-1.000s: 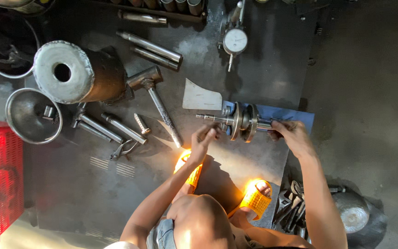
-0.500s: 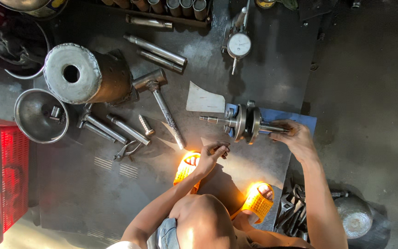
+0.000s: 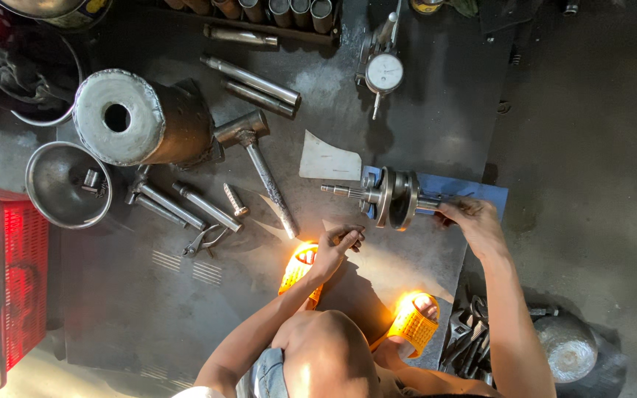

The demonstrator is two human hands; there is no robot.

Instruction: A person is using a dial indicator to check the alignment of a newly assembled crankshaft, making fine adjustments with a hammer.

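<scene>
A steel crankshaft (image 3: 392,197) lies across a blue plate (image 3: 481,193) on the dark floor mat, its thin shaft pointing left. My right hand (image 3: 472,222) grips the crankshaft's right shaft end. My left hand (image 3: 337,247) hovers just below and left of the crankshaft, apart from it, with its fingers curled in. I cannot make out anything inside them. My feet in orange sandals (image 3: 300,269) rest on the mat below my hands.
A hammer (image 3: 259,158) and a pale sheet scrap (image 3: 327,158) lie left of the crankshaft. A dial gauge (image 3: 383,71), steel rods (image 3: 252,79), a large metal cylinder (image 3: 138,118), a bowl (image 3: 53,188), pliers (image 3: 204,239) and a red crate (image 3: 9,287) surround the mat.
My left hand has pulled back from the crankshaft's left side toward my body and curled its fingers. My right hand stays on the right shaft end.
</scene>
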